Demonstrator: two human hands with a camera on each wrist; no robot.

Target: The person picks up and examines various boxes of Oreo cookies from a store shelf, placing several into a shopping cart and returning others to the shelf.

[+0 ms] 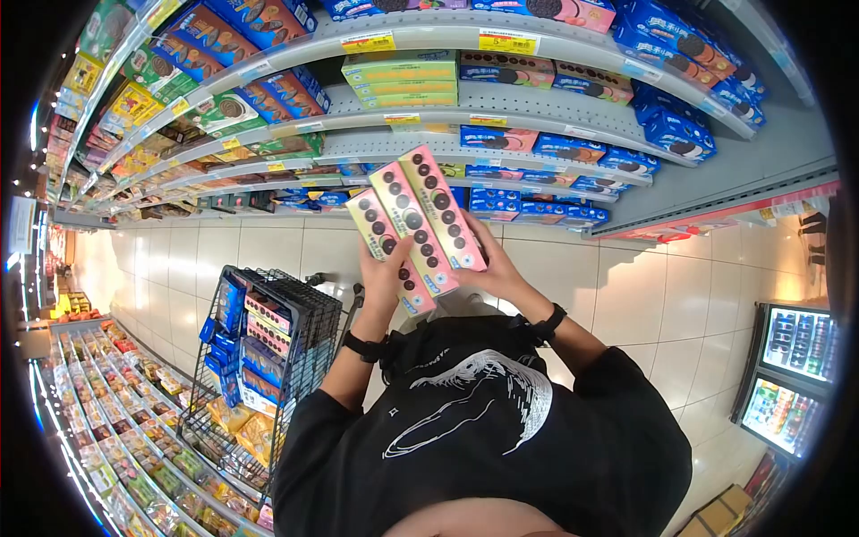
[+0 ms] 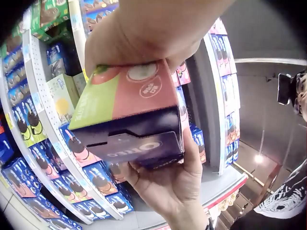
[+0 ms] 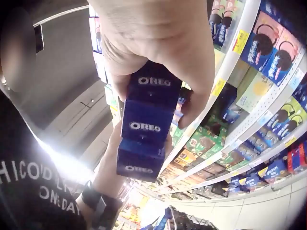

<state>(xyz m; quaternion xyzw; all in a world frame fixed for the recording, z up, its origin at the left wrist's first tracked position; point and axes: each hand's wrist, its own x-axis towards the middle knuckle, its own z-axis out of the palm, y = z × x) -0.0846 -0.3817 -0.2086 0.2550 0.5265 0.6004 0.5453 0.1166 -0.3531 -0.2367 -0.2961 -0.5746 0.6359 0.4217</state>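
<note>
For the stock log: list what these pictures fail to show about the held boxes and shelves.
Head view: the left hand and right hand cover the lower ends of the three boxes; shelf price tags too small to read.
Right wrist view: only blue end flaps show; fronts face away.
Left wrist view: the left hand covers the boxes' top edge.

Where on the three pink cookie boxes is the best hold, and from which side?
Squeeze the pink cookie boxes across the stack's two outer faces, near the lower ends, with one hand coming from each side, as the left hand and right hand do now. The boxes are long, loose and staggered, so inward pressure likely keeps them from sliding apart.
</note>
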